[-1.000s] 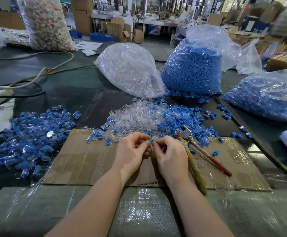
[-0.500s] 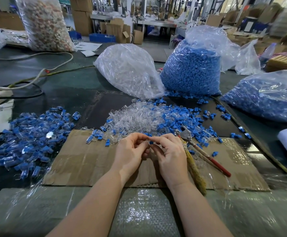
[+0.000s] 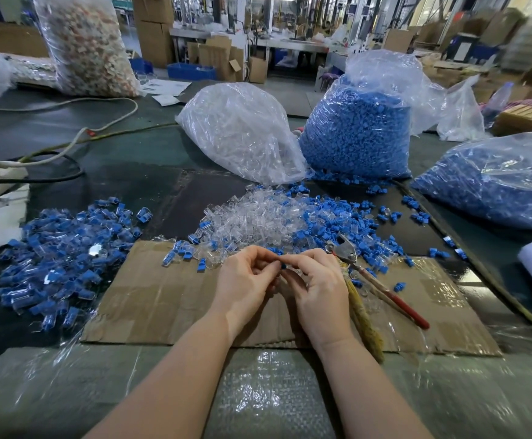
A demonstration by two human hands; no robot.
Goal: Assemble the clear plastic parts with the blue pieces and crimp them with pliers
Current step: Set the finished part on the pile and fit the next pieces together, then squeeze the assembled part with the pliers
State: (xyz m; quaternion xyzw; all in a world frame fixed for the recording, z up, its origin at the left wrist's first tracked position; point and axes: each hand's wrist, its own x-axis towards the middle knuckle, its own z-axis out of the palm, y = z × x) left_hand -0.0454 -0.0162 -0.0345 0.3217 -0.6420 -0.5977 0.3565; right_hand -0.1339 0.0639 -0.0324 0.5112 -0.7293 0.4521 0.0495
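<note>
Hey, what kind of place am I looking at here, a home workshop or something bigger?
Most likely a factory assembly floor. Bulk bags of blue pieces and clear plastic parts stand on the bench, a heap of finished assemblies lies at left, and stacked cardboard boxes fill the hall behind.

One view only: head cam, wide-angle, worn by the person, looking fwd and down over both forearms. Close on the left hand (image 3: 245, 277) and right hand (image 3: 317, 280) at frame centre above the cardboard sheet (image 3: 150, 299). Table (image 3: 125, 172) runs away from the cam; warehouse background sits far off, bent at the edges. No 2nd view to share.
</note>
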